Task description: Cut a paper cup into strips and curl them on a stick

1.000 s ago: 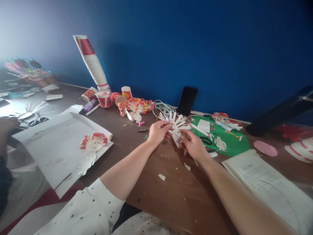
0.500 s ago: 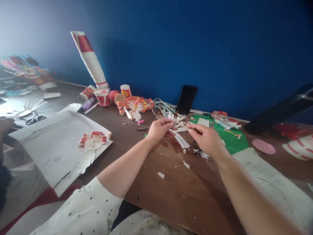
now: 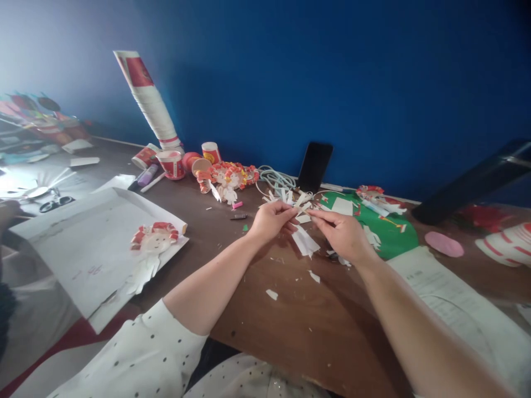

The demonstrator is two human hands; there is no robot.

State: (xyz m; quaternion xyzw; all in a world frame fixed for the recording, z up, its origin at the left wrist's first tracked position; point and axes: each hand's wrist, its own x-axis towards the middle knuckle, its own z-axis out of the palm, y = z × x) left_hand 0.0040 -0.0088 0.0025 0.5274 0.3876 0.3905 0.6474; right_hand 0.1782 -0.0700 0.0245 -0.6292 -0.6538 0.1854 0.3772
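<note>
Over the middle of the brown table, my left hand (image 3: 270,222) pinches one end of a thin, pale paper strip (image 3: 303,210). The fingertips of my right hand (image 3: 341,233) are closed on its other end, close to the left fingertips. The strip is small and partly covered by the fingers. Just behind my hands lies a heap of white paper scraps (image 3: 286,195), and a wider white paper piece (image 3: 305,241) is below them. A green paper sheet (image 3: 392,232) with cut-outs on it is to the right of my right hand.
A black phone (image 3: 316,166) leans on the blue wall beside a coiled cable (image 3: 276,179). Further left are a tall leaning stack of paper cups (image 3: 151,108), paper figures (image 3: 228,179) and a white folder (image 3: 83,237) bearing another paper figure. Printed sheets (image 3: 443,298) lie right.
My right hand has moved left, bringing its fingertips nearer to my left hand's. Less of the strip shows between them. The view has shifted slightly.
</note>
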